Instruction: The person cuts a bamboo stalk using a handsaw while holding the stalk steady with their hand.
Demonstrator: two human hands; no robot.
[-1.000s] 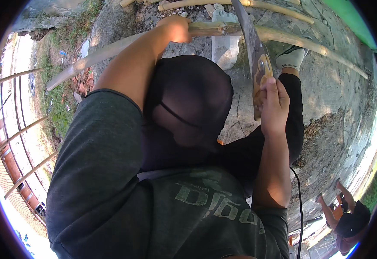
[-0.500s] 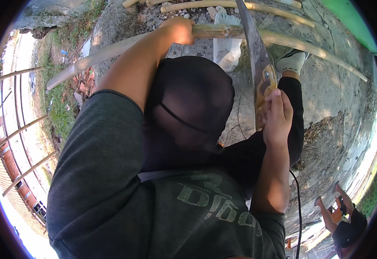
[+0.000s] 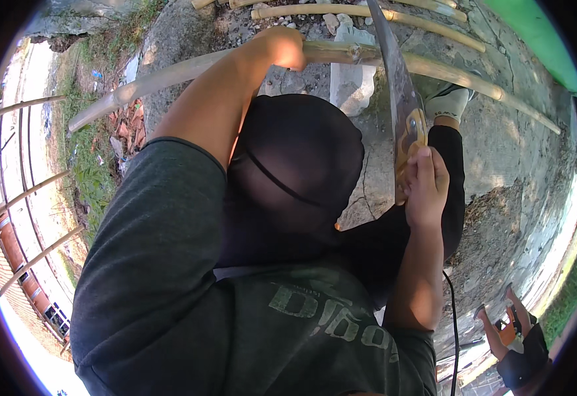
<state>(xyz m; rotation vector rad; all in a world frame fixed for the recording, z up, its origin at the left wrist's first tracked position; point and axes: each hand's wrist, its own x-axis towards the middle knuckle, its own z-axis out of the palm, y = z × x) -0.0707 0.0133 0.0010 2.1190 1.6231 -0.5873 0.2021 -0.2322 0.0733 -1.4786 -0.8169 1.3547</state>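
Observation:
A long pale bamboo pole (image 3: 202,68) crosses the far part of the head view from left to right. Around it, left of the middle, my left hand (image 3: 284,49) is closed; its fingertips are hidden. My right hand (image 3: 427,190) grips the yellowish handle (image 3: 412,135) of a hand saw. The saw's long grey blade (image 3: 391,72) points away from me and crosses the pole to the right of my left hand. How deep the blade sits in the bamboo cannot be made out. Beneath the pole lies a whitish block (image 3: 353,91).
Several more bamboo poles (image 3: 328,9) lie beyond on cracked concrete (image 3: 500,152). A foot in a light sock (image 3: 448,104) rests near the pole. A rounded black-clothed shape (image 3: 295,158) fills the middle. A black cable (image 3: 454,317) hangs at right; another person (image 3: 523,350) is at lower right.
The view has shifted slightly. My right hand and the saw sit a little nearer to me, while my left hand keeps its hold on the bamboo pole.

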